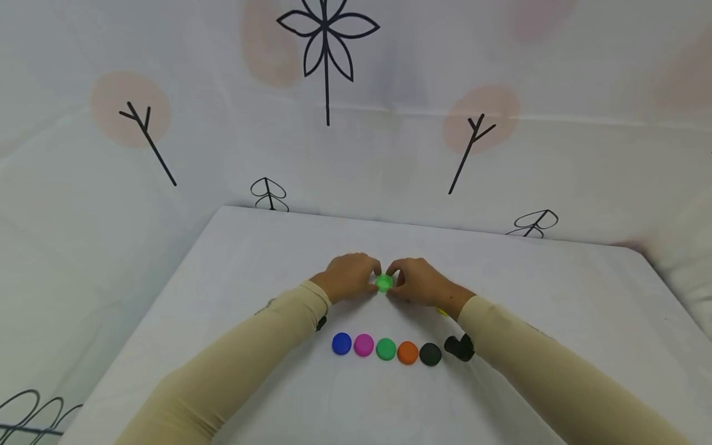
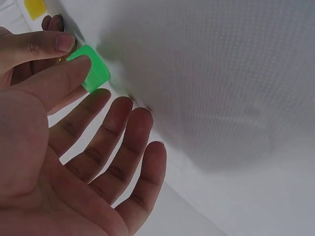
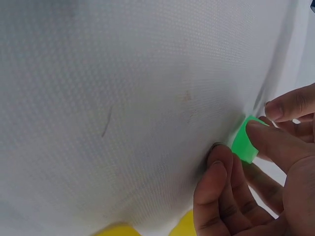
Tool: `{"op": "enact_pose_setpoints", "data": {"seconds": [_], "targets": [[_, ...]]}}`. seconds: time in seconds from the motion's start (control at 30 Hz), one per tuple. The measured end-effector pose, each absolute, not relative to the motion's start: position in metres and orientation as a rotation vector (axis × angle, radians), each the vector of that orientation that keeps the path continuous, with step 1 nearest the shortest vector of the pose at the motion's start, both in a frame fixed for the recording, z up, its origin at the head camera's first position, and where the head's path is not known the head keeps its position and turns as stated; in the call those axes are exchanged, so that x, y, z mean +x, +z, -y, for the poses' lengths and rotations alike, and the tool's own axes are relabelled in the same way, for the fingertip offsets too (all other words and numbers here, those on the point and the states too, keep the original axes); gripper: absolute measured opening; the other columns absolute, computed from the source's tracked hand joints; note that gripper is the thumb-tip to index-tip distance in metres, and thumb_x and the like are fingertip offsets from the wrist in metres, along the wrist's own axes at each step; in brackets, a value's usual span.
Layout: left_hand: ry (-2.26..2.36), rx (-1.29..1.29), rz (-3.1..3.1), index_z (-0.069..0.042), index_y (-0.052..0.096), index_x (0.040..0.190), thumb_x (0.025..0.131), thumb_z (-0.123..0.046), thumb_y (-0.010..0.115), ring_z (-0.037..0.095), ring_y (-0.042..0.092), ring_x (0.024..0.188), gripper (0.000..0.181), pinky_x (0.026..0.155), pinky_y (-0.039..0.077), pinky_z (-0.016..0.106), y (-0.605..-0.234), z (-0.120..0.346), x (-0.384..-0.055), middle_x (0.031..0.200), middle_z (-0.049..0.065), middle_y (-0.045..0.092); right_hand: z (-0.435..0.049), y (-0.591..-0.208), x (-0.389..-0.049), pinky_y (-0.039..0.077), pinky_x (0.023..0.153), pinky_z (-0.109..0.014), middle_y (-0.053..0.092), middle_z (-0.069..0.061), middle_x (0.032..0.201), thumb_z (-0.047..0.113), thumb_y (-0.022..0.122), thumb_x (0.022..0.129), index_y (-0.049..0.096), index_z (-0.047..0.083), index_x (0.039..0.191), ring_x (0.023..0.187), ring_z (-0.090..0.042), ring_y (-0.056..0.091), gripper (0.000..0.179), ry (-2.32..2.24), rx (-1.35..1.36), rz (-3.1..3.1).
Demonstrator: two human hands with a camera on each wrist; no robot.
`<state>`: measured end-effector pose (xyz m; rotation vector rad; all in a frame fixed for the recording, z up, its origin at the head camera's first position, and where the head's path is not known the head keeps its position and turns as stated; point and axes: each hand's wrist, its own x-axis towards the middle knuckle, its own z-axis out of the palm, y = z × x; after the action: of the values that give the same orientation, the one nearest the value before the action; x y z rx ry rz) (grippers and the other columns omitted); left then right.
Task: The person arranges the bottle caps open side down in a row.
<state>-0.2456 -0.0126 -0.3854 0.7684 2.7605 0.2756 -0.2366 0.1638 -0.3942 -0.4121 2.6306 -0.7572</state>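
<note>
Both hands meet around a small light green round piece, like a cap (image 1: 384, 283), near the middle of the table. My left hand (image 1: 350, 276) pinches it from the left; in the left wrist view its thumb (image 2: 78, 69) lies over the green side and the index fingertip is at the lower edge. From the other side my right hand (image 1: 421, 281) pinches it, with the thumb (image 3: 266, 135) across its face in the right wrist view. The other fingers of the left hand are spread and loosely bent. A yellow piece (image 1: 442, 311) is mostly hidden behind the right wrist.
Nearer to me runs a row of round pieces: blue (image 1: 342, 343), pink (image 1: 364, 345), darker green (image 1: 386, 349), orange (image 1: 408, 353) and black (image 1: 431, 355). A black object (image 1: 459, 348) shows under the right sleeve. A patterned white cloth (image 1: 384, 154) hangs behind the white table (image 1: 250, 247).
</note>
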Motion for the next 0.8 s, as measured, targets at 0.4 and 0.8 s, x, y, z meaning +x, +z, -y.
{"op": "enact_pose_setpoints", "data": {"seconds": [0.4, 0.8], "targets": [[0.207, 0.814, -2.790, -0.015, 0.070, 0.122, 0.092, -0.027, 0.073, 0.019, 0.066, 0.113, 0.032, 0.094, 0.055, 0.037, -0.3836, 0.0110, -0.2426, 0.120, 0.001, 0.072, -0.1628, -0.3985, -0.2380, 0.052, 0.065, -0.025, 0.065, -0.005, 0.080, 0.015, 0.074, 0.091, 0.065, 0.005, 0.120, 0.071, -0.016, 0.059, 0.032, -0.727, -0.444, -2.658], [0.235, 0.811, -2.787, -0.015, 0.069, 0.124, 0.093, -0.026, 0.072, 0.018, 0.067, 0.108, 0.034, 0.094, 0.054, 0.041, -0.3824, 0.0133, -0.2433, 0.118, 0.001, 0.072, -0.1635, -0.3953, -0.2387, 0.053, 0.067, -0.025, 0.067, -0.005, 0.085, 0.017, 0.074, 0.091, 0.066, 0.005, 0.119, 0.074, -0.016, 0.060, 0.031, -0.726, -0.470, -2.663]]}}
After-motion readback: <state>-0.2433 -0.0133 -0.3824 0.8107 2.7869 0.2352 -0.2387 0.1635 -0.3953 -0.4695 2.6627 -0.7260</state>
